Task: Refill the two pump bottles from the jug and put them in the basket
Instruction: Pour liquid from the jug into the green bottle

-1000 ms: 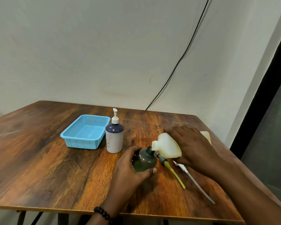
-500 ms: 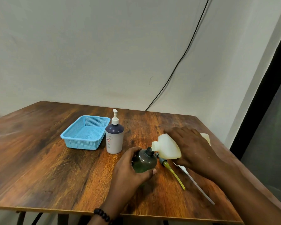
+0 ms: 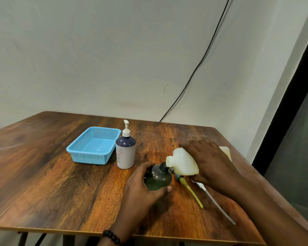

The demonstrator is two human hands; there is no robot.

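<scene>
The left hand [image 3: 140,185] curls round the dark green bottle [image 3: 158,178], thumb at the near side and fingers at the far side, steadying it upright on the table [image 3: 43,183] with its neck open. The right hand [image 3: 210,162] wraps over the back of the jug [image 3: 182,164], which is tipped on its side with the spout just above and touching close to the bottle's neck; no stream is visible, so I cannot tell whether liquid is passing. Two pump tubes lie on the table just right of the bottle, a yellow one [image 3: 190,190] and a white one [image 3: 219,206], apart from each other. The white bottle [image 3: 125,153], pump fitted, stands upright just beside the blue basket [image 3: 94,146], which holds nothing. The jug looks like thin, translucent plastic, likely light and a little squeezable, so a grip spread across its broad body, as now, seems better than a pinch near the spout, which could flex the wall and surge the flow. The green bottle is small, round and smooth, probably slippery if soap runs down it; holding it low and around the belly should keep it from tipping under the spout. The narrow neck leaves little margin, so the pour wants a slow tilt. The basket is stiff mesh and should take both bottles upright.
</scene>
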